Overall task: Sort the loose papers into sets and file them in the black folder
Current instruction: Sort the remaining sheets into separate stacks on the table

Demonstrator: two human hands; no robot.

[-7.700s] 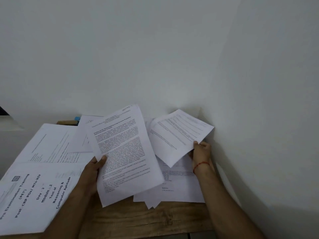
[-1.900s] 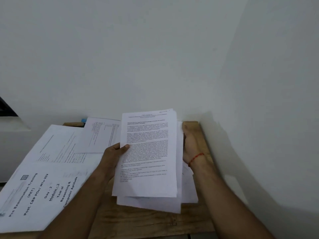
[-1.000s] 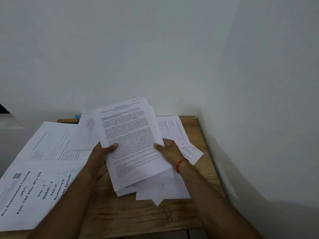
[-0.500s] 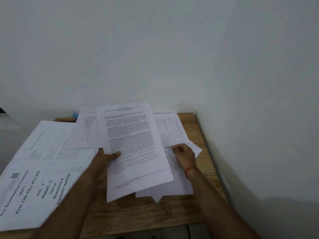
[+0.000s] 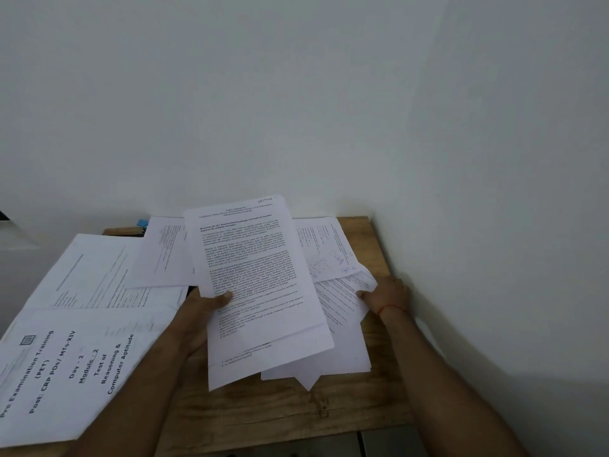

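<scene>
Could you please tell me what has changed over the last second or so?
The right hand let go of the stack, moved right and now pinches a loose sheet lying there. The left hand still holds the stack up; the training booklet on the left has not moved.

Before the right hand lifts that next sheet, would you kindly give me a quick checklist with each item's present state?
1. Left hand grips the stack: ok.
2. Right hand pinches a sheet at its edge: ok.
3. Only one sheet pinched: cannot tell.
4. Stack squared: not ok, a lower page sticks out at the bottom.
5. Black folder in view: not ok.
</scene>
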